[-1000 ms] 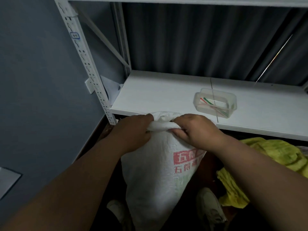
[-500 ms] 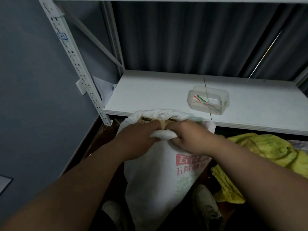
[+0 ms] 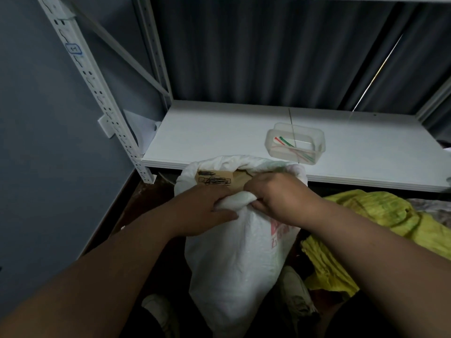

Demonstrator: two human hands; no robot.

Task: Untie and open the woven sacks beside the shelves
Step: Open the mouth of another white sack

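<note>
1. We see the white woven sack [image 3: 234, 264] standing upright at lower centre of the frame, on the dark floor in front of the white shelf [image 3: 219, 132].
2. Its mouth is open at centre frame; the far rim arches up against the shelf's front edge, and the near rim is bunched into a thick roll.
3. Left hand [image 3: 205, 211] grips the left end of that roll, fingers curled over the fabric, thumb lying across the sack's front.
4. Right hand [image 3: 280, 198] pinches the right end of the same roll, fingers curled. The 2 hands sit close together, nearly touching.
5. Inside the mouth we note a brown cardboard piece [image 3: 219, 181] with black scribbled marks.
6. Red print on the sack's front shows right of centre, partly hidden by the right forearm; we cannot read it.
7. A yellow woven sack [image 3: 380, 215] lies crumpled at right of frame, just beside the white one.
8. On the shelf, upper right of the sack, stands 1 clear plastic tub [image 3: 295, 146] holding red and green ties.
9. At the bottom edge, 2 light shoes [image 3: 297, 296] flank the sack's base.
</note>
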